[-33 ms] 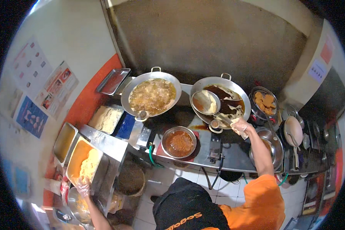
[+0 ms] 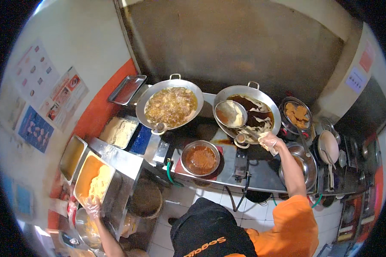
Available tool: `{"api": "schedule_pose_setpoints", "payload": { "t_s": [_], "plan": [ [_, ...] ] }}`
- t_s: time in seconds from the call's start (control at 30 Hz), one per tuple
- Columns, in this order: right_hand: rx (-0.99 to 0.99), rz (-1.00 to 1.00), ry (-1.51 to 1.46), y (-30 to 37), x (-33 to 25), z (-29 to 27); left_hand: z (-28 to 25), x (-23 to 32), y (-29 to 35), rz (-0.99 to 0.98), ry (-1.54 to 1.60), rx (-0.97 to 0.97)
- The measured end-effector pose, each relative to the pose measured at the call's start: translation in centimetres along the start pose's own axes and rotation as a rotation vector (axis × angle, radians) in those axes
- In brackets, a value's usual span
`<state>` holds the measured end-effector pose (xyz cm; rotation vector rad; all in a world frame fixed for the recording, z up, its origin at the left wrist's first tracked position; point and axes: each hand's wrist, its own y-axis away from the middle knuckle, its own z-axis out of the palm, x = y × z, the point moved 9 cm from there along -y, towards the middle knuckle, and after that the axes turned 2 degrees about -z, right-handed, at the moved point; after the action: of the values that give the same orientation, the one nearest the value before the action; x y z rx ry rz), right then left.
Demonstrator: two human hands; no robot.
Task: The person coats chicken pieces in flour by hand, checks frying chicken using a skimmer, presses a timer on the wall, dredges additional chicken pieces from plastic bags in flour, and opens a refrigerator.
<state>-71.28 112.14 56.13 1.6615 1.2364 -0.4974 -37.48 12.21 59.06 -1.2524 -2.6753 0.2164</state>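
Note:
My right hand (image 2: 269, 142), in a clear plastic glove, is closed round the handle of a round strainer (image 2: 230, 115). The strainer's bowl rests over the left part of a wide metal wok (image 2: 224, 95) that holds dark oil and pale foam. At the lower left, my left hand (image 2: 92, 206), also gloved, reaches over the near edge of a rectangular metal pan (image 2: 82, 174). Its fingertips meet a pale yellow, lumpy food mass (image 2: 100, 183) in that pan, which hides how they are bent.
A second wok (image 2: 140, 105) of bubbling oil stands left. Between the woks and me sits a metal bowl (image 2: 184, 165) of reddish-brown crumbs. Fried pieces (image 2: 297, 115) lie in a pan at right. A flour tray (image 2: 118, 132) and a metal basin (image 2: 311, 182) flank the woks.

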Motion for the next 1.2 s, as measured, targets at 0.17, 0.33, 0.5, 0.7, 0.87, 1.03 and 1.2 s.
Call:
{"api": "schedule_pose_setpoints", "payload": {
  "t_s": [0.17,0.33,0.5,0.7,0.87,1.03,1.2],
  "plan": [
    [-0.043,-0.141,0.056,2.1,-1.1,0.5,0.8,0.6,-0.8,0.042,0.045,0.123],
    [0.017,-0.421,0.271,9.6,-9.9,6.3,0.9,-6.2,-0.5,0.164,-0.082,0.289],
    [0.261,-0.463,0.557,13.8,-1.9,13.6,2.4,-1.5,-0.5,-0.014,0.1,0.143],
    [0.219,-0.299,0.782,13.6,7.1,18.0,0.0,1.0,-0.1,-0.062,0.089,0.134],
    [0.306,-0.222,0.719,14.6,4.7,17.3,0.8,0.0,0.1,0.025,0.178,0.246],
    [0.226,-0.19,0.37,11.3,10.7,17.2,3.6,-1.5,-1.3,-0.192,0.375,0.131],
    [-0.016,-0.197,0.347,11.5,5.8,24.0,-3.9,-5.5,1.4,0.064,0.505,0.636]
  ]
}}
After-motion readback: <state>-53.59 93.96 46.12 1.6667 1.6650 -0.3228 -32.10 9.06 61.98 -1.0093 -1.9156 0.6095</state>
